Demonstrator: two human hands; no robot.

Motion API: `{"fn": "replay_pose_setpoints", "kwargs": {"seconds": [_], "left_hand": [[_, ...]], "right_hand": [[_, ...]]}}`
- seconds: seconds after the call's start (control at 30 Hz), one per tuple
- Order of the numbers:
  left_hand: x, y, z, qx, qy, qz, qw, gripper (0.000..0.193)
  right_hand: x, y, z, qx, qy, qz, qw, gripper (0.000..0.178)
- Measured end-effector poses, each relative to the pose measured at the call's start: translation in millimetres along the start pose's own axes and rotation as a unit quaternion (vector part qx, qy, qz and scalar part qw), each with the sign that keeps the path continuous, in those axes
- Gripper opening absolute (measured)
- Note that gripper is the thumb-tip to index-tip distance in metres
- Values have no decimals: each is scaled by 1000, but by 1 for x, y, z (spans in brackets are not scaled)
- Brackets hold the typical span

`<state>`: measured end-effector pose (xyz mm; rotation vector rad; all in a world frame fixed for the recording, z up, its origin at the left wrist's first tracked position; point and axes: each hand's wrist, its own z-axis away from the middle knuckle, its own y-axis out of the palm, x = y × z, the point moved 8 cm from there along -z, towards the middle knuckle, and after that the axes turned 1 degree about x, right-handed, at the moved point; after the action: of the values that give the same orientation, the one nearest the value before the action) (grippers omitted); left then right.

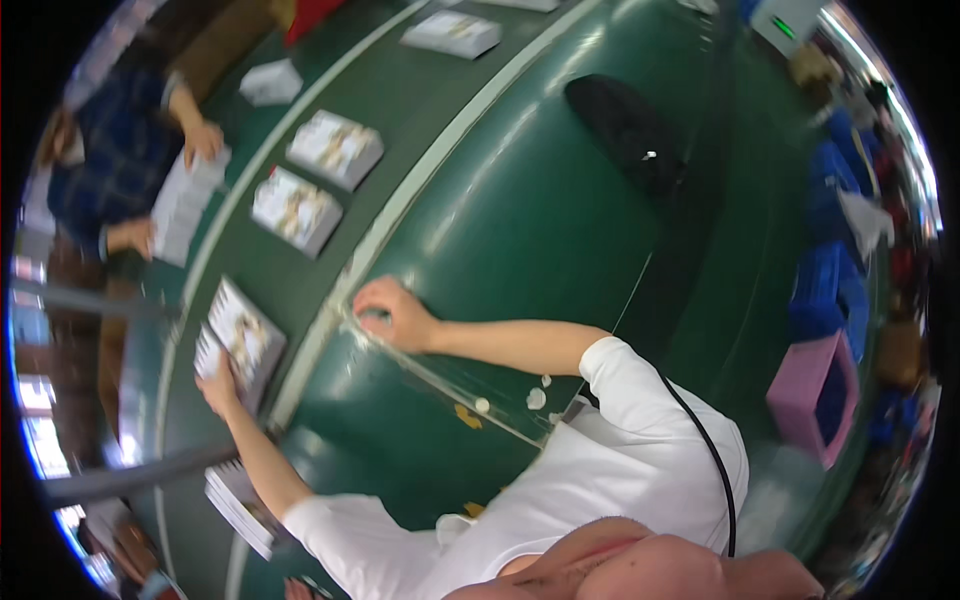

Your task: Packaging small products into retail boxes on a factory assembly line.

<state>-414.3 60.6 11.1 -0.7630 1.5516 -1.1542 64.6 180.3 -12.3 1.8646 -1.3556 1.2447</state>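
Note:
On the green conveyor belt at the left, my left hand [216, 386] grips the near left side of a stack of booklets [250, 338] with a picture on its pale cover. The stack lies flat, and dark notches run along its edge. My right hand [396, 316] rests at the corner of the green table, beside the belt's pale rail [340, 285]. Its fingers are curled round toward the thumb; what they hold, if anything, cannot be made out. Farther along the belt lie two similar stacks of booklets [335, 148] [297, 210].
Across the belt, a person in a dark checked shirt [110, 150] has both hands on a white stack [188, 208]. Another stack [240, 508] lies near my left forearm. A grey bar [140, 474] crosses the left side. Blue bins [828, 290] and a pink bin [808, 395] stand right.

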Motion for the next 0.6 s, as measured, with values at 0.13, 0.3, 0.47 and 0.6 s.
{"fn": "replay_pose_setpoints", "kwargs": {"seconds": [0.13,0.3,0.47,0.6], "left_hand": [[-4,-4,14,-5,5,33,999,116],[-29,-48,35,-132,71,95,984,103],[-98,-130,142,-268,248,186,912,106],[-129,-127,254,-174,319,384,849,105]], "right_hand": [[3,-5,5,-11,-4,-12,1000,12],[-2,-2,3,-7,14,-25,1000,15],[28,-6,-20,-48,20,-69,996,15],[66,-12,-43,-44,26,-104,993,31]]}}
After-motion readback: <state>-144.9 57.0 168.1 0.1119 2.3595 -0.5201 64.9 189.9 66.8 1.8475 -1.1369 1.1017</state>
